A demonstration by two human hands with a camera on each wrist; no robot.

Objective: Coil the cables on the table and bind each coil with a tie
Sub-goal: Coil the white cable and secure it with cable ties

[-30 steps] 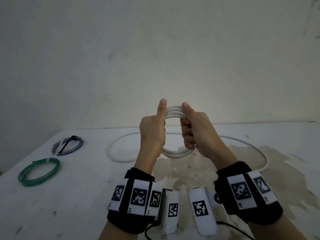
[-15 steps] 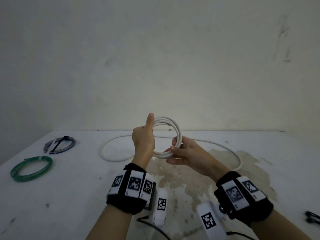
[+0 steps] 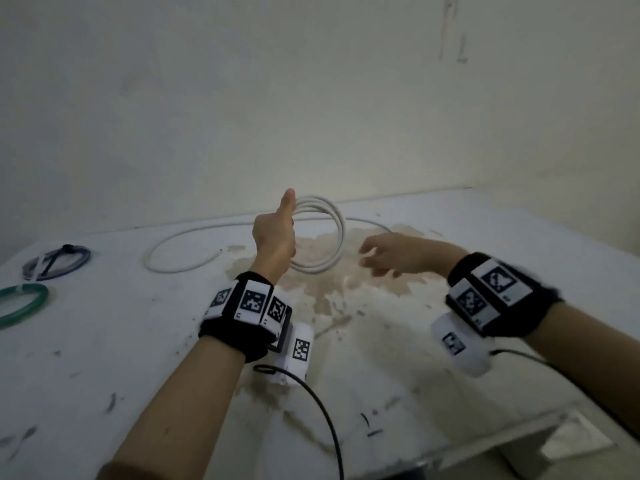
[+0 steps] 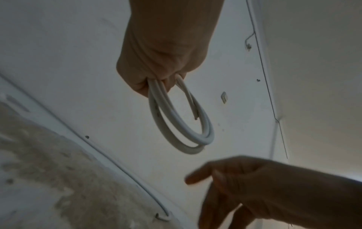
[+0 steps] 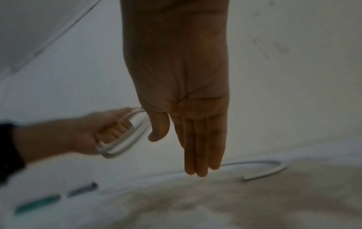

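white cable coil (image 3: 322, 233) hanging upright above counter (image 3: 121, 341), gripped by left hand (image 3: 275, 237); fingers (image 5: 115, 131) curling round bundled loops, thumb sticking up. loose tail of same cable (image 3: 180, 251) trailing from coil, lying on counter in wide loop behind. right hand (image 3: 391, 254) hovering just beside coil, not touching, fingers (image 5: 197, 148) lying straight and together, holding nothing. green coil (image 3: 20, 303) and blue coil (image 3: 59, 263) sitting at far left of counter, well apart from hands.

White cable (image 3: 322, 233), partly coiled and upright above table, its tail looping across the tabletop
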